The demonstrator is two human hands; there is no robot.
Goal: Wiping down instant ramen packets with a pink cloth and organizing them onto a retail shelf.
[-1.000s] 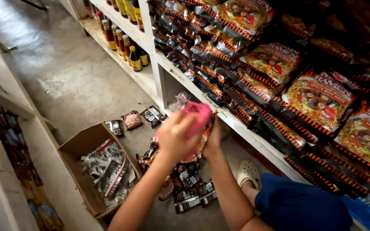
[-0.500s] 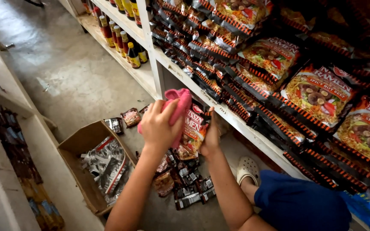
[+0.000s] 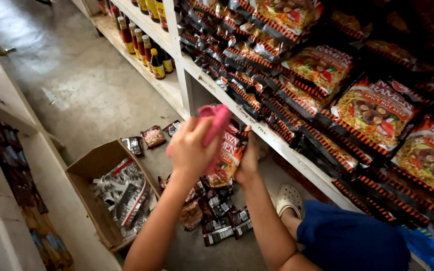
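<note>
Both forearms rise from the bottom centre of the frame and meet just left of the middle. The left hand point(image 3: 191, 150) shows its back to the camera, wrist bent, fingers curled tight around a pink cloth point(image 3: 215, 125) whose free end sticks up above the knuckles; how much of the cloth lies inside the palm cannot be seen. The right hand point(image 3: 248, 161) sits just beside it to the right, fingers wrapped along the right edge of an instant noodle packet point(image 3: 228, 153), which stands roughly upright between the two hands, in front of the edge of the white shelf point(image 3: 277, 145). The cloth lies against the packet's face and covers its left part, so only a strip of the red and orange print shows. The right-hand fingertips are hidden behind the packet. Along the shelf, filling the upper right of the frame, rows of matching noodle packets point(image 3: 372, 113) lean in overlapping stacks; the far right ones fall into shadow. Sauce bottles point(image 3: 151, 55) stand on the lower shelf at upper left centre. On the concrete floor at lower left an open cardboard box point(image 3: 96, 170) holds silvery wrapped packets, and small dark sachets point(image 3: 222, 221) lie scattered below the hands, partly covered by the arms. A white clog point(image 3: 290, 199) and a blue-clad knee point(image 3: 352, 236) show at lower right.
</note>
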